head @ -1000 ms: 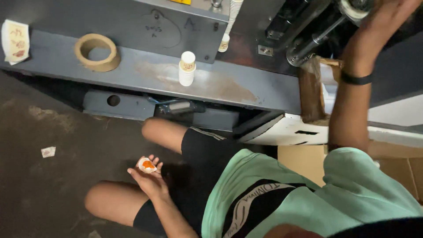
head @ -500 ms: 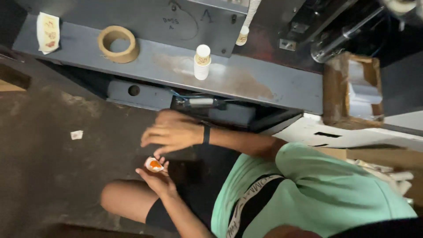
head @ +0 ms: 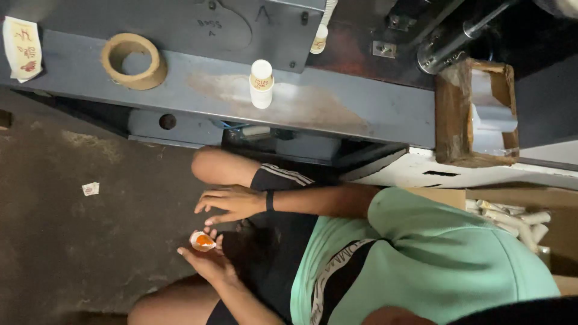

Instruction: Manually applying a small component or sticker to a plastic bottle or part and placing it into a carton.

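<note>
My left hand is palm up over my lap and holds a small white piece with an orange centre at its fingertips. My right hand, with a black band at the wrist, hovers just above it, fingers spread and holding nothing. Both hands are between my bare knees, above the dark floor.
A grey metal machine ledge runs across the top. On it are a brown tape roll, a small white bottle and a printed paper packet. A wooden box stands at the right, with cardboard and paper rolls below it.
My right hand came down from the machine at the upper right to just above my left hand. The left hand kept the small piece.
</note>
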